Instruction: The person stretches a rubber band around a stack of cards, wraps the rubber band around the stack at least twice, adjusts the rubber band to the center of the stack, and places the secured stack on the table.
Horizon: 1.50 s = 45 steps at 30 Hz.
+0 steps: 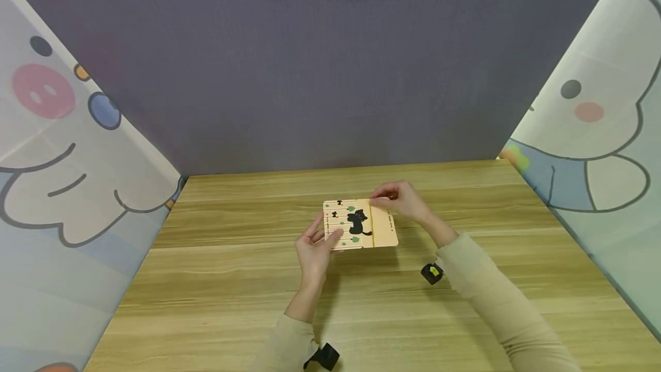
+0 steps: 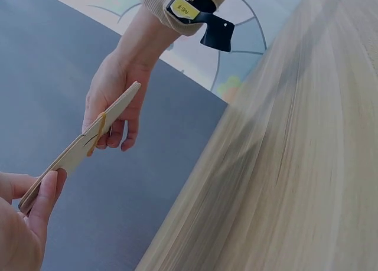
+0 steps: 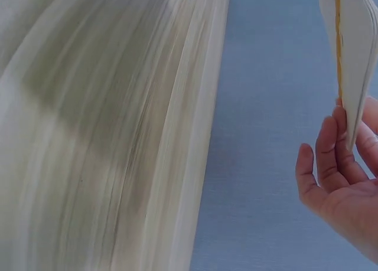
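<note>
Beige sleeves (image 1: 482, 283) lead to left hand (image 1: 314, 250) and right hand (image 1: 405, 201), fingers (image 1: 386, 188) pinching a cat-print notebook (image 1: 360, 225) whose lettering (image 1: 391, 223) is illegible.

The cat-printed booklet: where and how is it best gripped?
Probably at the booklet's left edge, coming from the left, thumb on top and fingers beneath, as the left hand does. It is thin, flat and held above the table, leaving room underneath, and this edge is clear of the elastic band.

Two hands (image 1: 312, 252) (image 1: 406, 202), one cat-print booklet (image 1: 360, 225), one yellow band (image 1: 372, 228), two black wrist devices (image 1: 326, 356) (image 1: 431, 273), one table (image 1: 206, 280)
</note>
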Each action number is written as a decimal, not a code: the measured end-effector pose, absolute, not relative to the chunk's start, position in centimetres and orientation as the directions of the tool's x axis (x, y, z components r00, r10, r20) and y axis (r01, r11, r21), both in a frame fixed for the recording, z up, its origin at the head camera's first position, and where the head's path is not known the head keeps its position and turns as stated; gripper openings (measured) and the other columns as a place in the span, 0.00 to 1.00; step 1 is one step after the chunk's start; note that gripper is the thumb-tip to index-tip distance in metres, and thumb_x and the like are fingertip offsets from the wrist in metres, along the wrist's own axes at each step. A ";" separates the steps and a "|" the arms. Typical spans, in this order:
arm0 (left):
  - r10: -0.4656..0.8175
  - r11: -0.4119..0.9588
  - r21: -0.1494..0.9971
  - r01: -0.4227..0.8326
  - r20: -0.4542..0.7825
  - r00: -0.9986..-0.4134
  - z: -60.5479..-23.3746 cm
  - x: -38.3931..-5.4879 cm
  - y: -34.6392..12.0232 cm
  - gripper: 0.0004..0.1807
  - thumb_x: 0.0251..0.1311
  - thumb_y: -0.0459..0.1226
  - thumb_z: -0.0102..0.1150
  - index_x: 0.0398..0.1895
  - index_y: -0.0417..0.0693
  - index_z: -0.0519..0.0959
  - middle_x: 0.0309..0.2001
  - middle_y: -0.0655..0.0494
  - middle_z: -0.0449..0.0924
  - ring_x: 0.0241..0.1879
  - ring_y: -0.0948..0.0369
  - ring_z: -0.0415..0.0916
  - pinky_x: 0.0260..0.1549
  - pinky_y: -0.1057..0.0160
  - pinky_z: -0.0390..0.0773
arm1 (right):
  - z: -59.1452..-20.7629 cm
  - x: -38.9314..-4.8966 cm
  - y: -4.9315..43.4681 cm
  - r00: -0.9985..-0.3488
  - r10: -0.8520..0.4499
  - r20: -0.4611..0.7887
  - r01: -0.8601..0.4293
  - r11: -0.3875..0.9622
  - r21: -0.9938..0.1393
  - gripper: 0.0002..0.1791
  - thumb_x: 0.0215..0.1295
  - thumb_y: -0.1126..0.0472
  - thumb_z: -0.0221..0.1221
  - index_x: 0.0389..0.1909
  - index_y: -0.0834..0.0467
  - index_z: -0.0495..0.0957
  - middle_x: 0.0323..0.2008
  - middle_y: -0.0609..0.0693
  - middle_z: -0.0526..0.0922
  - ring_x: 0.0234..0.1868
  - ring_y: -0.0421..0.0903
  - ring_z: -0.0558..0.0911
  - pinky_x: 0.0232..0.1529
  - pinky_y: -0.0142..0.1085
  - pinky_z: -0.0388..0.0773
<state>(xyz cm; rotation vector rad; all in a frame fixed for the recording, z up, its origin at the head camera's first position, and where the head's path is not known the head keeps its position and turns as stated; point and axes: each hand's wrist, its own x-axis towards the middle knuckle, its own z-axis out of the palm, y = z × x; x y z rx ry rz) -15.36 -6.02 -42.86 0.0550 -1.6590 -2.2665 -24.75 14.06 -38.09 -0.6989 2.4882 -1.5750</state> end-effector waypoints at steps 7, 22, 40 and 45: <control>-0.228 -0.267 0.950 0.161 0.100 -0.968 -41.5 -14.7 -5.6 0.30 0.45 0.23 0.62 0.56 0.34 0.67 0.37 0.32 0.77 0.24 0.50 0.80 0.21 0.45 0.78 | -37.5 -23.9 12.9 -0.881 -0.454 0.132 -0.305 0.333 -0.892 0.11 0.54 0.63 0.61 0.36 0.66 0.80 0.33 0.57 0.81 0.32 0.47 0.79 0.34 0.34 0.81; -0.279 -0.287 0.942 0.173 0.091 -0.956 -41.4 -14.8 -5.8 0.31 0.44 0.22 0.63 0.56 0.35 0.68 0.36 0.32 0.77 0.28 0.39 0.76 0.17 0.53 0.81 | -37.3 -24.5 13.5 -0.887 -0.428 0.175 -0.326 0.312 -0.892 0.12 0.57 0.62 0.59 0.38 0.66 0.79 0.35 0.56 0.81 0.32 0.44 0.79 0.30 0.32 0.79; -0.260 -0.257 0.948 0.186 0.117 -0.958 -41.3 -14.7 -5.5 0.30 0.45 0.23 0.63 0.56 0.35 0.68 0.36 0.32 0.77 0.26 0.47 0.79 0.21 0.43 0.77 | -37.4 -24.0 12.3 -0.883 -0.448 0.142 -0.274 0.245 -0.930 0.10 0.54 0.68 0.60 0.36 0.70 0.79 0.35 0.60 0.81 0.34 0.45 0.81 0.38 0.33 0.81; -0.270 -0.260 0.949 0.179 0.106 -0.957 -41.4 -14.8 -5.6 0.30 0.44 0.23 0.63 0.56 0.35 0.68 0.36 0.32 0.77 0.25 0.51 0.80 0.18 0.49 0.80 | -37.9 -24.4 12.7 -0.892 -0.431 0.139 -0.281 0.286 -0.916 0.12 0.55 0.62 0.61 0.38 0.64 0.80 0.36 0.56 0.81 0.36 0.47 0.80 0.38 0.35 0.81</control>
